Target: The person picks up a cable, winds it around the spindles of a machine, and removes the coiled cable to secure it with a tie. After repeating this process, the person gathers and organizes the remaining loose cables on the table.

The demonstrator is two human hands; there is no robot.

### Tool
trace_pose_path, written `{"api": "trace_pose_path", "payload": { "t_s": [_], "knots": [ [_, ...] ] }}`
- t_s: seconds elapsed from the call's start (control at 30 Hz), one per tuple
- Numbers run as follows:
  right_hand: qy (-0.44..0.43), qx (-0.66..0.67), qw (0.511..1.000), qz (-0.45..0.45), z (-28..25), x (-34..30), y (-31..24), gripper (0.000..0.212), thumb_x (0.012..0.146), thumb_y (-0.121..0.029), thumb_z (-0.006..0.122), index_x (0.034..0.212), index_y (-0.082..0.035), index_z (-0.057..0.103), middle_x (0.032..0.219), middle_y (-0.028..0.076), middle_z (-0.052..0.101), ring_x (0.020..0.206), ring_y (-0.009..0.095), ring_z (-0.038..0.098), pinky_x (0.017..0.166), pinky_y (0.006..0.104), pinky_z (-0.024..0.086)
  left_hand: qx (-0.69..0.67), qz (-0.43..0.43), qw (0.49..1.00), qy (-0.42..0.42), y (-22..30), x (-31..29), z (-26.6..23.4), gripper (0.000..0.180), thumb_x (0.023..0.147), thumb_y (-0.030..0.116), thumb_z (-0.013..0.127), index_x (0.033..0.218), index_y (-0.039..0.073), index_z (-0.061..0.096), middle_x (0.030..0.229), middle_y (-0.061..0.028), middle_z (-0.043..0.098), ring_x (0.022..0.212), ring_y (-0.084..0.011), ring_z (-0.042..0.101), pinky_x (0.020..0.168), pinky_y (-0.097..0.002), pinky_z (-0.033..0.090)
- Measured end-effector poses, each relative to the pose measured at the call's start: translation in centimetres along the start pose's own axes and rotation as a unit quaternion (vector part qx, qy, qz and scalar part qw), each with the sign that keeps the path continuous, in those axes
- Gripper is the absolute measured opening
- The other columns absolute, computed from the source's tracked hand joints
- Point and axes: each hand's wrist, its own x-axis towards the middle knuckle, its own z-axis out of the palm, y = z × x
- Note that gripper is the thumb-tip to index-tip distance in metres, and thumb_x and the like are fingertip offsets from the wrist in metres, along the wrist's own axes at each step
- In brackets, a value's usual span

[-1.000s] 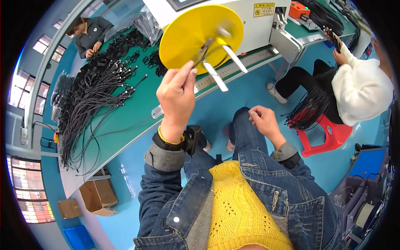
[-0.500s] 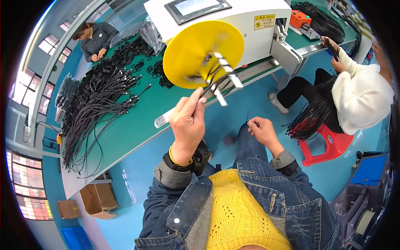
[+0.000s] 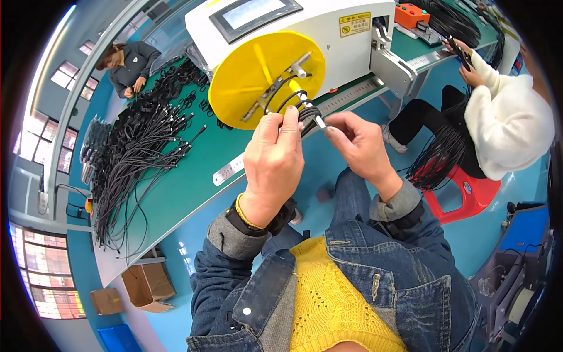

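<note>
A yellow disc (image 3: 231,79) on the front of the white machine carries posts, and a black cable (image 3: 308,112) lies in loops around the lower white post. My left hand (image 3: 272,161) is closed in a pinch on the cable, just left of the loops. My right hand (image 3: 362,146) is at the outer tip of that post, its thumb and forefinger slightly apart beside the loops. Whether those fingertips touch the cable I cannot tell.
The white machine (image 3: 334,53) stands on a green table (image 3: 176,199) with heaped black cables (image 3: 138,152) at left. A metal ruler (image 3: 229,169) lies along the table edge. One person sits across the table; another, on a red stool (image 3: 469,193) at right, holds cables.
The disc, blurred by spinning before, now stands still. My right hand has come up from near my lap to the post. My left hand remains at the cable, slightly shifted.
</note>
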Motion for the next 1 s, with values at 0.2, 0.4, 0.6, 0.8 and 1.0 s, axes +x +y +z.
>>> {"api": "trace_pose_path", "payload": {
  "t_s": [0.2, 0.4, 0.6, 0.8, 1.0],
  "knots": [
    [-0.038, -0.029, 0.998, -0.03, 0.0, 1.1, -0.7, 0.022, 0.079, -0.009, 0.064, 0.097, 0.001, 0.058, 0.081, 0.004, 0.063, 0.069, 0.009, 0.058, 0.062, 0.0226, 0.048, 0.064, -0.084, 0.985, -0.134, 1.5, 1.2, -2.0, 0.029, 0.081, 0.015, 0.06, 0.102, -0.004, 0.057, 0.091, -0.0142, 0.053, 0.077, -0.029, 0.057, 0.064, -0.0353, 0.047],
    [-0.077, 0.028, 0.995, -0.063, -0.6, 4.0, 0.9, 0.061, 0.07, -0.012, 0.072, 0.122, 0.002, 0.042, 0.113, 0.012, 0.052, 0.095, 0.016, 0.054, 0.076, 0.0266, 0.047, 0.057, -0.131, 0.978, -0.153, 0.0, 0.6, -1.8, 0.046, 0.087, 0.014, 0.049, 0.124, -0.009, 0.037, 0.117, -0.0281, 0.043, 0.107, -0.0411, 0.046, 0.09, -0.0411, 0.04],
    [-0.212, 0.118, 0.966, -0.09, -0.8, 5.8, 2.1, 0.096, 0.065, -0.01, 0.074, 0.139, 0.002, 0.014, 0.131, 0.018, 0.035, 0.116, 0.024, 0.041, 0.097, 0.0335, 0.036, -0.097, -0.12, 0.943, -0.295, -1.7, 0.4, -2.7, 0.054, 0.092, 0.017, 0.037, 0.132, -0.013, 0.018, 0.132, -0.035, 0.025, 0.123, -0.0453, 0.029, 0.104, -0.0414, 0.025],
    [-0.22, 0.175, 0.957, -0.071, 0.1, 6.0, 2.7, 0.091, 0.068, -0.008, 0.071, 0.139, 0.002, 0.015, 0.128, 0.017, 0.037, 0.116, 0.023, 0.042, 0.099, 0.0341, 0.034, -0.128, -0.123, 0.942, -0.284, -2.0, 0.1, -2.0, 0.057, 0.092, 0.019, 0.038, 0.133, -0.013, 0.015, 0.132, -0.0344, 0.024, 0.124, -0.0448, 0.027, 0.103, -0.0413, 0.026],
    [-0.131, 0.186, 0.972, -0.058, 1.5, 4.3, 2.9, 0.066, 0.075, -0.011, 0.068, 0.129, 0.003, 0.033, 0.115, 0.011, 0.049, 0.101, 0.02, 0.051, 0.087, 0.03, 0.042, -0.2, -0.177, 0.925, -0.271, -1.7, 1.7, -1.7, 0.036, 0.088, 0.015, 0.047, 0.117, -0.006, 0.041, 0.109, -0.0276, 0.044, 0.102, -0.0417, 0.045, 0.087, -0.044, 0.038]
  ]
}}
